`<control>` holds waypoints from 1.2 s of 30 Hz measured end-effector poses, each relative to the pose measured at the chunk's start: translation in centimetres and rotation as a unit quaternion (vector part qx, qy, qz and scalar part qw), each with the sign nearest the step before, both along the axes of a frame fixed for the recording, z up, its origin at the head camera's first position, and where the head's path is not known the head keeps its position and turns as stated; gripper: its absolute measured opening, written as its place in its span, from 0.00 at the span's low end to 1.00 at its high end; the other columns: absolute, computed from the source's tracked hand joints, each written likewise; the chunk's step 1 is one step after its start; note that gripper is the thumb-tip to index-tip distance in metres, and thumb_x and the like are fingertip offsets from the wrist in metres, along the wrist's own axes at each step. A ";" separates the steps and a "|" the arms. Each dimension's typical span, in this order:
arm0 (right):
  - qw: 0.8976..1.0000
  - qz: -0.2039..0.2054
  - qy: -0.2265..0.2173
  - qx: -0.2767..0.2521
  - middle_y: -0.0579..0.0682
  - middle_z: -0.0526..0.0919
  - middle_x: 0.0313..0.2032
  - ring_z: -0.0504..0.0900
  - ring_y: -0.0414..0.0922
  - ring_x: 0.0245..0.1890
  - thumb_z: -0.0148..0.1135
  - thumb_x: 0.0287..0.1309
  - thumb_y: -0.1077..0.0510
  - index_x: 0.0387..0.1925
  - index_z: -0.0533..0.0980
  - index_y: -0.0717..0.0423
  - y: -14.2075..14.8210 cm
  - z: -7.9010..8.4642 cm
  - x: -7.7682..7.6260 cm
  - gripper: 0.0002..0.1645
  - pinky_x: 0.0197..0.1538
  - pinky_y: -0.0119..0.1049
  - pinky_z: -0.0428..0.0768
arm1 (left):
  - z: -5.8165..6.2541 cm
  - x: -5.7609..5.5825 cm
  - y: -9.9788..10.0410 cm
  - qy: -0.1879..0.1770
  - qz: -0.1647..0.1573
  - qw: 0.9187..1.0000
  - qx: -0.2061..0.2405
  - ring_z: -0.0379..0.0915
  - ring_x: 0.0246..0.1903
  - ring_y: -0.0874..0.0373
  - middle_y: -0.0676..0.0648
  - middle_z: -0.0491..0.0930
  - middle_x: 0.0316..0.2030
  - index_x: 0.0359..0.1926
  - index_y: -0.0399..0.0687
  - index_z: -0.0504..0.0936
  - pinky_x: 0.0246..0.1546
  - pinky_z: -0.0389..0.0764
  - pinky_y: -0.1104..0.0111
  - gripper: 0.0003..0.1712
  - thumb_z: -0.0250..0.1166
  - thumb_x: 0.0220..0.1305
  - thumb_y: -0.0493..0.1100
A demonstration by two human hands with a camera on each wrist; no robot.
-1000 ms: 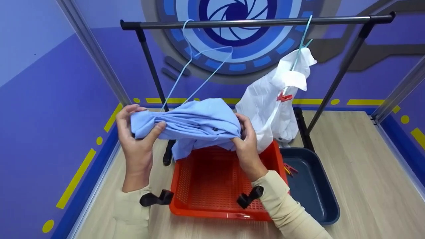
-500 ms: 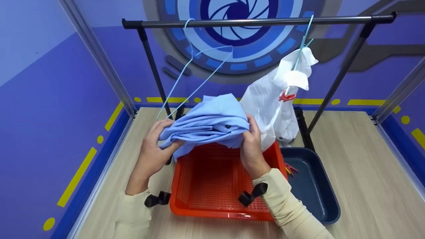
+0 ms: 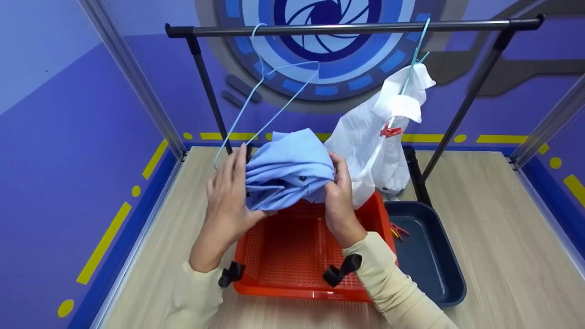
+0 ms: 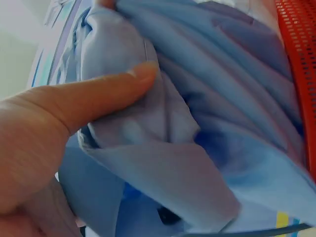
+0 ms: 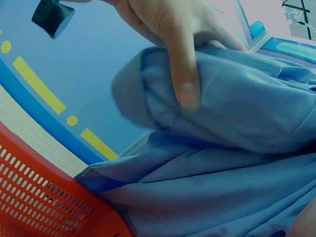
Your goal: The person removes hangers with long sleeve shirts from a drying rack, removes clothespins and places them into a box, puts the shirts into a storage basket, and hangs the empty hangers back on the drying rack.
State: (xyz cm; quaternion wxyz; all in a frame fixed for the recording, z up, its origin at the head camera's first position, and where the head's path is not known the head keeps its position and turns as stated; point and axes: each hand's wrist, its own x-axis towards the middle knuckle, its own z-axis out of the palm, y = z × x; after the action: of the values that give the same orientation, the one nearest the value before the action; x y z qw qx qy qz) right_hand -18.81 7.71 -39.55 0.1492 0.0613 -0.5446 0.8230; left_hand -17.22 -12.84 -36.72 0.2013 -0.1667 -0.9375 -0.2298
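1. We hold the blue shirt (image 3: 292, 160) over the far side of the red basket (image 3: 315, 294); left grip (image 3: 228, 196) and right grip (image 3: 340, 201) pinch its opposite sides.
2. We judge it light, soft, limp and hardly fragile.
3. We should grasp gathered folds, not single layers.

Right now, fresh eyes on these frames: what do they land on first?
Probably the bunched light-blue garment, held up between the left hand and the right hand in the middle of the head view. Next, the bright red basket below it, standing out against the pale floor. Then the white garment hanging beyond, to the right, with a red clothespin on it.
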 end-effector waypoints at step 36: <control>0.983 0.151 0.102 0.005 0.48 0.74 0.56 0.73 0.44 0.56 0.45 0.57 0.72 0.61 0.63 0.68 -0.9 1.0 1.3 0.28 0.61 0.35 0.72 | -5.1 -4.3 4.2 0.131 -0.071 0.978 0.147 0.74 0.57 0.44 0.39 0.79 0.54 0.56 0.38 0.71 0.67 0.49 0.38 0.38 0.75 0.43 0.43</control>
State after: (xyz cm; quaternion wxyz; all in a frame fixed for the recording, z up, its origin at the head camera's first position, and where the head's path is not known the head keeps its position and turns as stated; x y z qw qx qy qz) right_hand -17.49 6.76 -38.55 0.0777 0.2268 -0.5151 0.8229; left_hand -21.48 -8.64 -41.80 0.3282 -0.2300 -0.8448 -0.3544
